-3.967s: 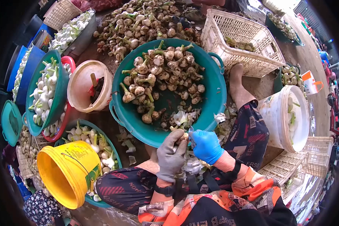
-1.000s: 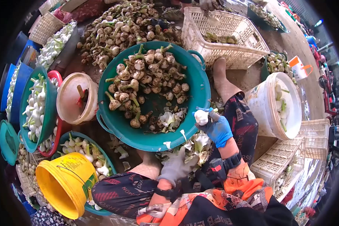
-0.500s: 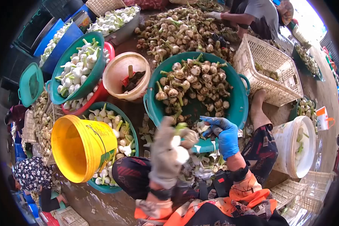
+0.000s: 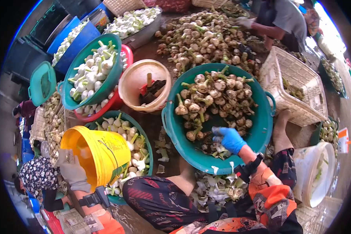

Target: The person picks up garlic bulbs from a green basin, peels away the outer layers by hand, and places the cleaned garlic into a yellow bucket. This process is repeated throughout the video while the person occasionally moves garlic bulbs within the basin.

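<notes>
My left hand (image 4: 73, 171), in a grey dirty glove, is at the mouth of the yellow bucket (image 4: 113, 152), fingers stretched out. A pale blurred shape, likely a garlic bulb (image 4: 83, 151), shows inside the bucket, apart from the fingers. My right hand (image 4: 231, 140), in a blue glove, reaches into the large green basin (image 4: 257, 144). Its soiled fingers are extended beside unpeeled garlic bulbs (image 4: 218, 91), above some loose peels (image 4: 218, 151); no held thing is visible in it.
Clean white garlic fills a tilted green basin (image 4: 90, 74) and another under the yellow bucket. A cream bucket (image 4: 124, 87) holds dark items. Beyond lies a garlic heap (image 4: 202, 37), where another person's gloved hand (image 4: 245, 22) works. A plastic crate (image 4: 292, 78) stands right; peels (image 4: 218, 187) lie before me.
My left hand has swung left from the basin's front to the yellow bucket, and the garlic has left it. My right hand has moved into the basin. The view has shifted.
</notes>
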The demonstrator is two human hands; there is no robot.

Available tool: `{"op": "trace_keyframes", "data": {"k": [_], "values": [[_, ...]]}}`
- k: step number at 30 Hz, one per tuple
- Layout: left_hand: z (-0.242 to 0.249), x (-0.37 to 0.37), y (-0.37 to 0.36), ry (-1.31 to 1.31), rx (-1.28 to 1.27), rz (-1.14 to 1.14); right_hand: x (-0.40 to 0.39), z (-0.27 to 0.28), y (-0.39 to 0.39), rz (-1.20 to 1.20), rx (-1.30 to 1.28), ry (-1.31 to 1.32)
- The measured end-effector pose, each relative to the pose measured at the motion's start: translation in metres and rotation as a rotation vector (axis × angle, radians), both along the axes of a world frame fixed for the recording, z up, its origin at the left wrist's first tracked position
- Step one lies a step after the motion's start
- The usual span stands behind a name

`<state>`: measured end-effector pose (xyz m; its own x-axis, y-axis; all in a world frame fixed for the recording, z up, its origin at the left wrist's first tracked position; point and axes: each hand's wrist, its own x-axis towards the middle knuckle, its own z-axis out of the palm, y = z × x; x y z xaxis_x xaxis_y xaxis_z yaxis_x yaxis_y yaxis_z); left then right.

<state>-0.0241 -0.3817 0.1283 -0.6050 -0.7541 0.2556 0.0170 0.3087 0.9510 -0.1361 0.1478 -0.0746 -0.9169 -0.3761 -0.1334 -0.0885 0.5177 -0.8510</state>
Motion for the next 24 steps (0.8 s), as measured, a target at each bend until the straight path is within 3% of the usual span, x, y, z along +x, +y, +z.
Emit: {"op": "trace_keyframes", "data": {"k": [1, 3, 5, 6, 7, 9, 10, 12, 14, 16, 18, 19, 20, 22, 24], "values": [[0.003, 0.000, 0.004, -0.066, -0.318, -0.005, -0.020, 0.001, -0.003, 0.012, -0.018, 0.059], [0.044, -0.027, 0.092, 0.338, 0.270, -0.069, -0.056, 0.015, -0.020, 0.079, 0.238, 0.339], [0.042, -0.037, 0.146, -0.137, -0.788, -0.102, -0.088, 0.006, -0.037, 0.072, 0.374, 0.586], [0.032, -0.041, 0.180, -0.211, -0.791, -0.227, -0.104, -0.010, -0.044, 0.085, 0.433, 0.777], [0.016, -0.046, 0.219, -0.305, -0.566, -0.465, -0.120, -0.024, -0.049, 0.187, 0.526, 0.320], [-0.024, -0.040, 0.282, -0.589, -0.052, -0.905, -0.132, -0.043, -0.054, 0.172, 0.569, 0.385], [-0.044, -0.031, 0.308, -0.758, 0.099, -1.046, -0.129, -0.064, -0.048, 0.082, 0.655, 0.790], [-0.071, -0.019, 0.347, -0.994, 0.175, -1.094, -0.124, -0.039, -0.051, 0.050, 0.655, 0.772], [-0.098, -0.009, 0.361, -0.685, -0.099, -0.906, -0.121, -0.086, -0.034, -0.183, 0.213, 0.323], [-0.123, -0.007, 0.361, -0.629, 0.233, -0.809, -0.103, -0.083, -0.009, -0.380, -0.328, -0.166], [-0.145, -0.004, 0.371, -0.593, 0.582, -0.733, -0.057, -0.030, -0.004, -0.343, -0.480, -0.248], [-0.147, -0.011, 0.370, -0.560, 0.385, -0.695, -0.031, -0.013, -0.005, -0.343, -0.534, -0.305], [-0.145, -0.012, 0.375, -0.488, 0.543, -0.611, -0.007, 0.003, -0.006, -0.304, -0.581, -0.348], [-0.148, -0.012, 0.376, -0.484, 0.524, -0.650, 0.037, 0.038, -0.016, -0.269, -0.544, -0.413], [-0.163, -0.006, 0.377, -0.385, 0.562, -0.826, 0.073, 0.054, -0.030, -0.381, -0.632, -0.400]]}}
